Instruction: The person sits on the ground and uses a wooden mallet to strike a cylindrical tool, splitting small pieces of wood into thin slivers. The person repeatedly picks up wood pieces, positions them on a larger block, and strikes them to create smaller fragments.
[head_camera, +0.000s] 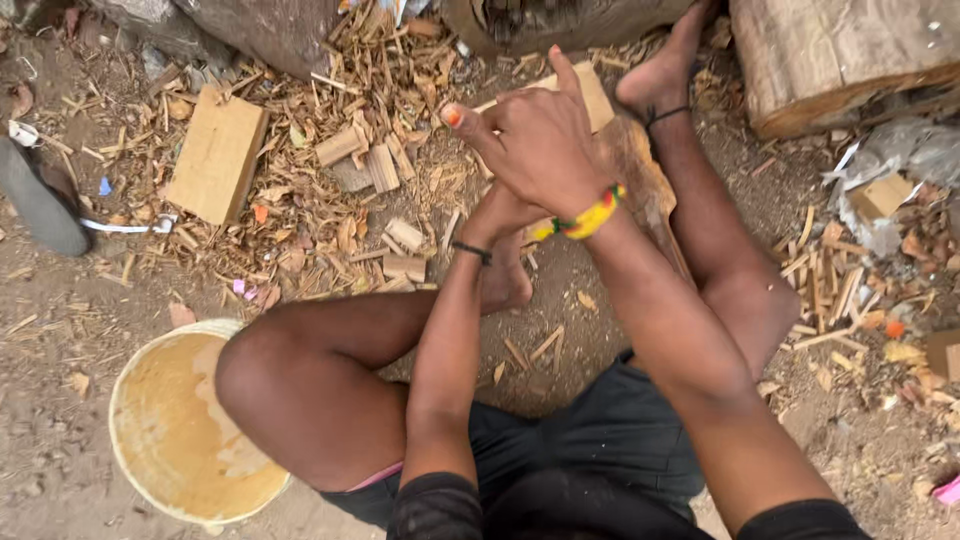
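Note:
My right hand (540, 150), with a yellow, green and red wristband, is raised over a pale wooden block (592, 95); its thumb and one finger stick out, and the other fingers curl out of sight. Just below it my left hand (497, 215), with a black wrist cord, is mostly covered by the right wrist, so its fingers are hidden. A rough brown piece of wood (645, 185) lies right beside both hands, against my right shin. I sit on the dirt with my knees bent, my left foot (505, 285) under the hands and my right foot (660, 75) beyond them.
A round bucket (125, 375) of tan liquid stands by my left knee. A flat board (215, 155), small cut blocks (365, 165) and wood chips litter the ground ahead. A thick log (840, 60) lies at the top right, crumpled plastic (900, 160) below it, a dark sandal (40, 205) at the left.

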